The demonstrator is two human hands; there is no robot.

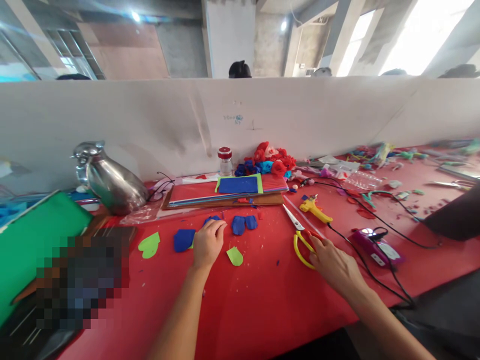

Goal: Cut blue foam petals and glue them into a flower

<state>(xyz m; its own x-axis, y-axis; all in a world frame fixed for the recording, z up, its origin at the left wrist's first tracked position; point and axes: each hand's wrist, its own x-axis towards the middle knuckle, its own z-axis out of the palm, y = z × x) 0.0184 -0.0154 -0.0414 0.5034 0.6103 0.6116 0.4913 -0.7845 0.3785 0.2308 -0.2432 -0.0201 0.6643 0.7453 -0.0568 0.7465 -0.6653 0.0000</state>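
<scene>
The right hand [333, 262] touches the handles of yellow-and-red-handled metal scissors [294, 219] on the red tabletop [262, 300], blades pointing away; I cannot tell if it grips. The left hand [209, 242], farther off, is bunched beside flat blue paper [183, 240].

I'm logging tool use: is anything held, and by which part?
The right hand holds the scissors by the red part of their handles; whether the left hand holds anything cannot be told.

The left hand [208, 243] was curled, its fingertips close together. The right hand [333, 262] was palm down, its fingers bent. The left arm [183, 312] and right arm [390, 320] stretched out behind the fingers.
</scene>
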